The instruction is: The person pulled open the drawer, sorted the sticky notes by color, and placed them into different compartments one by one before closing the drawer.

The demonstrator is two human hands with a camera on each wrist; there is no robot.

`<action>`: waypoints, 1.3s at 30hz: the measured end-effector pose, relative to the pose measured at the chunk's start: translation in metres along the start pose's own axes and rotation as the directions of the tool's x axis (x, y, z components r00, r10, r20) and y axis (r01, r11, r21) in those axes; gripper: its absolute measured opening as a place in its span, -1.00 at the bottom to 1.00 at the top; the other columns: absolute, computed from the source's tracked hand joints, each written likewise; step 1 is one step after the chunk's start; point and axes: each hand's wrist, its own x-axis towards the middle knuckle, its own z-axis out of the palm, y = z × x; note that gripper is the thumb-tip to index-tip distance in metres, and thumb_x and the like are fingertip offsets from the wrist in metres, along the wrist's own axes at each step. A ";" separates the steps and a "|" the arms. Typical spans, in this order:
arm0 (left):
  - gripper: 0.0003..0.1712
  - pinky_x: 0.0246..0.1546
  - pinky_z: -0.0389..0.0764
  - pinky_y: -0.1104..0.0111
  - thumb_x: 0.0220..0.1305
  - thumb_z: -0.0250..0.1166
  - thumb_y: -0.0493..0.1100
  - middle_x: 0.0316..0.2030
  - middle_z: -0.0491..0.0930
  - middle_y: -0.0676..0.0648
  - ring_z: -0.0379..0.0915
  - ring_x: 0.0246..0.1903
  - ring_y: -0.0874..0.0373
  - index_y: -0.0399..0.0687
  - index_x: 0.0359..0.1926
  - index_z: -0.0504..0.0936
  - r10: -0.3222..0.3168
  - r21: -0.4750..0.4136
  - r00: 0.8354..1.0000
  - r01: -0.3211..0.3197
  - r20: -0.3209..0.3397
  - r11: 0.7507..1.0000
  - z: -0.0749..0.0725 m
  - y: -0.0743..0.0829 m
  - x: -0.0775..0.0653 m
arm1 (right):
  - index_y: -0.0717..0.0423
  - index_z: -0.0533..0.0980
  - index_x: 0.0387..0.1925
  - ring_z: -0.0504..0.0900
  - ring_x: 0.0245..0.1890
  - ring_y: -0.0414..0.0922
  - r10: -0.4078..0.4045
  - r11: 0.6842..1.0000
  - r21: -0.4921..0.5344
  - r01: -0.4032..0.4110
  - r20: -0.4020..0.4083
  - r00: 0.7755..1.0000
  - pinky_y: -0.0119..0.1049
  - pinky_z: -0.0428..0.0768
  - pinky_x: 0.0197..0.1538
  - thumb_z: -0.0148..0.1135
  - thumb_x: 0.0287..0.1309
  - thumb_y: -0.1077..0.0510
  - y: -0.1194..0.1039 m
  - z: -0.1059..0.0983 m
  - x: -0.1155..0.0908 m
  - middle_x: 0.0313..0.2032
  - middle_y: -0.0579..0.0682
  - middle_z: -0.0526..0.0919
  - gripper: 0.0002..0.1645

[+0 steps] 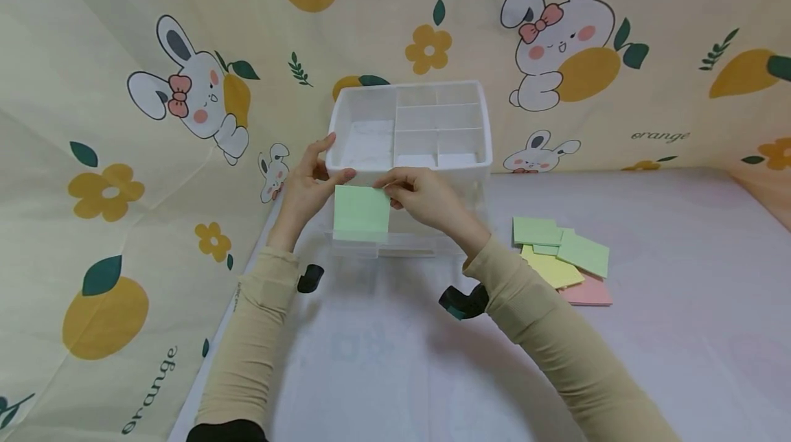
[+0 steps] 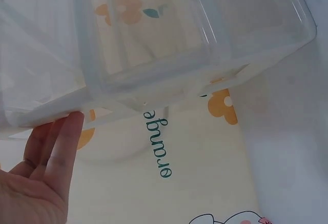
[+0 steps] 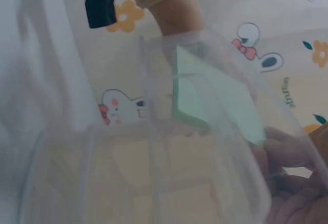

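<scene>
A white storage box (image 1: 485, 130) with a compartmented top stands at the back, and its clear drawer (image 1: 408, 247) is pulled out toward me. My left hand (image 1: 303, 189) holds the box at its front left corner, thumb along the front rim and fingers on the side. Those fingers (image 2: 64, 149) show against the box edge in the left wrist view. Between the fingertips of my right hand (image 1: 426, 200) is the corner of a light green sticky note pad (image 1: 361, 210). It stands upright at the left of the drawer, its lower edge behind the clear front.
On the table to the right lies a loose pile of pads: several green ones (image 1: 583, 254), a yellow one (image 1: 553, 269) and a pink one (image 1: 590, 291). A patterned cloth (image 1: 383, 37) with rabbits and oranges rises behind the box and along the left.
</scene>
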 end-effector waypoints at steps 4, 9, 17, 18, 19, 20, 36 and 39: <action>-0.19 -0.31 0.40 0.33 0.01 0.31 0.28 -0.37 0.53 -0.15 0.40 -0.37 0.08 0.58 0.30 0.18 0.014 0.003 1.000 -0.014 0.001 1.000 0.000 -0.001 0.000 | 0.08 0.61 -0.12 0.53 -0.35 -0.04 -0.029 1.000 -0.009 0.029 0.031 0.999 -0.39 0.45 -0.33 0.04 0.29 0.26 -0.001 0.006 0.002 -0.33 0.04 0.61 -0.75; -0.20 -0.32 0.40 0.34 -0.02 0.29 0.34 -0.39 0.53 -0.13 0.40 -0.38 0.09 0.63 0.28 0.19 0.020 -0.002 1.000 -0.020 -0.009 1.000 -0.001 -0.003 0.000 | 0.06 0.60 -0.10 0.53 -0.38 -0.07 -0.034 0.998 -0.044 0.036 0.053 0.998 -0.40 0.44 -0.36 0.04 0.29 0.25 -0.002 0.009 0.004 -0.27 0.05 0.64 -0.74; -0.19 -0.34 0.38 0.35 0.00 0.29 0.33 -0.37 0.48 -0.12 0.36 -0.36 0.08 0.63 0.29 0.17 0.002 0.003 1.000 -0.002 -0.005 1.000 0.000 -0.002 -0.001 | 0.04 0.52 0.04 0.51 -0.52 -0.17 -0.028 0.985 -0.164 0.046 0.107 0.994 -0.40 0.45 -0.44 0.04 0.30 0.17 0.002 0.009 0.006 -0.47 0.05 0.62 -0.69; -0.18 -0.33 0.38 0.35 0.00 0.29 0.32 -0.36 0.48 -0.12 0.35 -0.35 0.08 0.63 0.30 0.16 -0.003 0.003 1.000 0.003 -0.004 1.000 0.000 -0.002 -0.001 | 0.04 0.51 0.07 0.51 -0.53 -0.18 -0.018 0.983 -0.178 0.038 0.115 0.993 -0.40 0.46 -0.43 0.04 0.30 0.16 0.003 0.009 0.007 -0.46 0.07 0.63 -0.67; -0.18 -0.32 0.38 0.35 0.00 0.29 0.31 -0.35 0.48 -0.12 0.35 -0.34 0.08 0.63 0.30 0.16 -0.005 0.003 1.000 0.005 -0.003 1.000 0.000 -0.002 -0.001 | 0.03 0.50 0.09 0.51 -0.53 -0.18 -0.009 0.981 -0.191 0.032 0.122 0.993 -0.40 0.46 -0.43 0.03 0.31 0.15 0.003 0.009 0.007 -0.45 0.08 0.63 -0.66; -0.18 -0.31 0.39 0.35 0.00 0.29 0.31 -0.35 0.48 -0.12 0.35 -0.34 0.09 0.62 0.30 0.16 -0.008 0.002 1.000 0.008 -0.003 1.000 0.001 -0.001 -0.001 | 0.02 0.49 0.11 0.52 -0.53 -0.17 0.000 0.979 -0.201 0.026 0.129 0.992 -0.40 0.46 -0.43 0.03 0.31 0.13 0.004 0.009 0.007 -0.45 0.11 0.64 -0.64; -0.17 -0.31 0.38 0.32 0.03 0.31 0.26 -0.36 0.49 -0.15 0.36 -0.36 0.07 0.53 0.32 0.16 0.020 -0.005 1.000 -0.020 0.001 1.000 0.002 -0.001 -0.002 | 0.09 0.51 0.05 0.60 -0.38 -0.07 -0.053 0.993 -0.098 0.062 0.097 0.994 -0.35 0.54 -0.32 0.04 0.31 0.14 -0.003 -0.003 -0.006 -0.31 0.14 0.66 -0.67; -0.18 -0.31 0.37 0.33 0.04 0.31 0.24 -0.35 0.49 -0.18 0.36 -0.35 0.07 0.54 0.32 0.16 0.023 -0.009 1.000 -0.023 -0.001 1.000 0.002 -0.001 -0.002 | 0.06 0.52 0.03 0.59 -0.37 -0.10 -0.061 0.996 -0.064 0.065 0.063 0.996 -0.34 0.55 -0.29 0.05 0.31 0.11 -0.003 -0.014 -0.014 -0.29 0.10 0.64 -0.69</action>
